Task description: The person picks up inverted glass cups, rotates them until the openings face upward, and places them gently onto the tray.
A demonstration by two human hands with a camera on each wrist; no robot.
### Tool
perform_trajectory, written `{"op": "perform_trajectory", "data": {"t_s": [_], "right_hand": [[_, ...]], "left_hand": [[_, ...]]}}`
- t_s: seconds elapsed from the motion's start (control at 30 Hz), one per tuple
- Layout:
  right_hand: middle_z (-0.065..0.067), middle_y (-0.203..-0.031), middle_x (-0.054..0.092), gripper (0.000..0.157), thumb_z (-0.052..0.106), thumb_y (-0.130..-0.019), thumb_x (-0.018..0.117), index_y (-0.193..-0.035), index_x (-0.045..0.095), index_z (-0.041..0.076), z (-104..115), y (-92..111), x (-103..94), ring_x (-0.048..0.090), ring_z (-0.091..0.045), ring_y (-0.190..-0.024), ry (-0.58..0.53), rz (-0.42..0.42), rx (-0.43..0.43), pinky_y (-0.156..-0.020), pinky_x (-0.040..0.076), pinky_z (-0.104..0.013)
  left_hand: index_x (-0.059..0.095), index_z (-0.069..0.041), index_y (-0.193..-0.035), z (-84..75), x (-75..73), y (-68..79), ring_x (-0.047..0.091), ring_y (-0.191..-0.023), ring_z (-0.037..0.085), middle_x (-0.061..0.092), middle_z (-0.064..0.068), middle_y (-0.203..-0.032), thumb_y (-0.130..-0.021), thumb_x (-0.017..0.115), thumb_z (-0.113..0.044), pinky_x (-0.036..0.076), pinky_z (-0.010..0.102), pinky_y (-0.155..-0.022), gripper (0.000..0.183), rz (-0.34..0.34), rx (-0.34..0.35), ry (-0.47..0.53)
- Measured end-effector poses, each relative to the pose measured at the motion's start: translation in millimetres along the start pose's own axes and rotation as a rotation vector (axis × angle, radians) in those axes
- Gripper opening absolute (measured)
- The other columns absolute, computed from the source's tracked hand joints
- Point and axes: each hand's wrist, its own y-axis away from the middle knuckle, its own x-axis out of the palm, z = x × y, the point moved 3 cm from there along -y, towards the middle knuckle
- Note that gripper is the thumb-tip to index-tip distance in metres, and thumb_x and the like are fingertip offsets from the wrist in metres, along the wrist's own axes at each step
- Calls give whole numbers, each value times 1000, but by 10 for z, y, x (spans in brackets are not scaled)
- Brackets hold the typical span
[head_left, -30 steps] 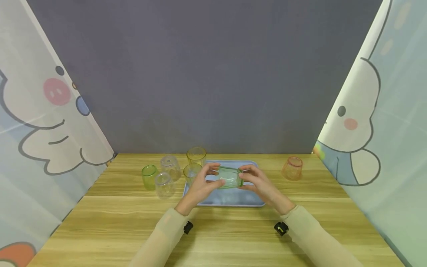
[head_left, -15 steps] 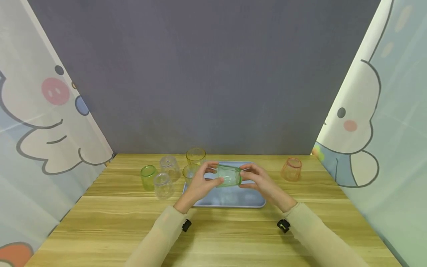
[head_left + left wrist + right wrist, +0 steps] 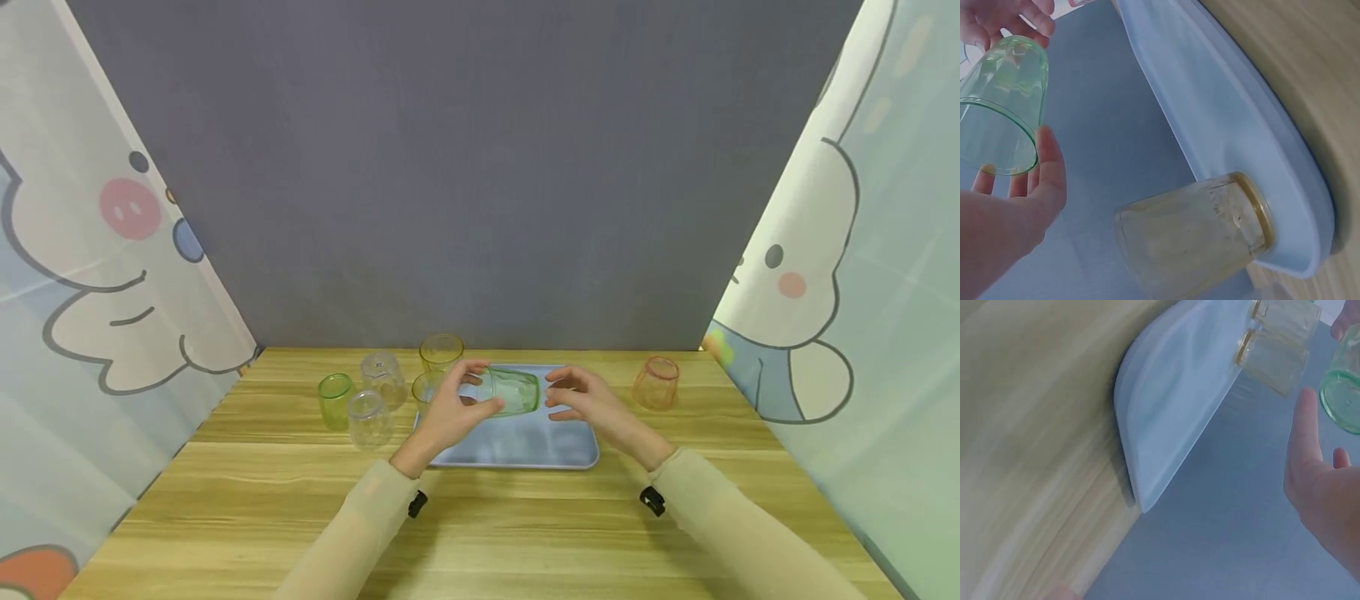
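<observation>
My left hand [image 3: 448, 415] holds a clear green drinking glass [image 3: 516, 392] by its rim end, thumb on the near side and fingers on the far side. The glass lies on its side in the air above a light blue tray [image 3: 517, 454], base pointing right. Just off that base is my right hand [image 3: 600, 410], fingers loosely bent and apart from the glass. In the right wrist view a small gap separates the fingertips from the green glass [image 3: 1344, 403]. Two yellow-tinted glasses stand on the tray's left side; one yellow glass [image 3: 1191, 231] shows large in the left wrist view.
Left of the tray stand a green glass [image 3: 335, 402] and two clear glasses, the nearer clear glass [image 3: 371, 423] close to it. An orange-pink glass [image 3: 657, 385] stands on the wooden table [image 3: 517, 525] to the right. A grey panel [image 3: 480, 183] rises behind.
My right hand has let go of the green glass's base and drawn back to the right. My left hand keeps its hold, and the glass stays nearly in place.
</observation>
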Motion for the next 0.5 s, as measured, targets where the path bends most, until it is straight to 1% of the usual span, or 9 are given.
{"op": "perform_trajectory", "data": {"t_s": [0.1, 0.2, 0.33, 0.37, 0.43, 0.5], "right_hand": [[-26, -120, 57, 43, 14, -99, 64, -132, 50, -9, 1, 5, -62, 65, -36, -106, 58, -24, -6, -90, 57, -46], [-24, -119, 58, 41, 15, -99, 66, -131, 52, -8, 6, 8, -120, 62, -42, -109, 133, -41, -12, -88, 58, -44], [-21, -120, 58, 41, 18, -99, 66, -131, 54, -5, 23, 11, -191, 60, -43, -112, 223, -47, -6, -87, 58, -44], [-20, -120, 59, 41, 19, -99, 66, -131, 55, -4, 30, 10, -208, 60, -43, -112, 243, -49, -3, -87, 58, -44], [-20, -123, 59, 42, 21, -100, 66, -132, 55, -3, 48, 10, -234, 60, -41, -112, 284, -50, 6, -88, 58, -46], [-20, -123, 60, 42, 23, -99, 66, -132, 55, -1, 63, 5, -253, 62, -38, -110, 329, -55, 12, -88, 57, -48]], "left_hand": [[53, -9, -141, -7, -3, 0, 48, -122, 37, 51, 19, -136, -89, 79, -25, 52, 41, -89, 60, 1, 13, -29], [53, -12, -140, -12, -5, -5, 48, -120, 33, 49, 15, -136, -88, 79, -25, 52, 40, -88, 59, -6, 18, -80], [54, -12, -139, -30, 3, -15, 47, -119, 26, 48, 7, -134, -87, 80, -27, 52, 40, -87, 60, -29, 26, -167], [54, -12, -139, -36, 7, -18, 47, -119, 25, 48, 6, -134, -87, 80, -27, 52, 41, -87, 60, -36, 34, -184], [54, -11, -139, -54, 12, -24, 47, -118, 25, 48, 5, -133, -86, 79, -28, 52, 44, -87, 61, -48, 48, -210], [54, -12, -138, -68, 15, -30, 47, -118, 24, 48, 5, -133, -86, 80, -29, 52, 46, -87, 61, -56, 60, -229]]}}
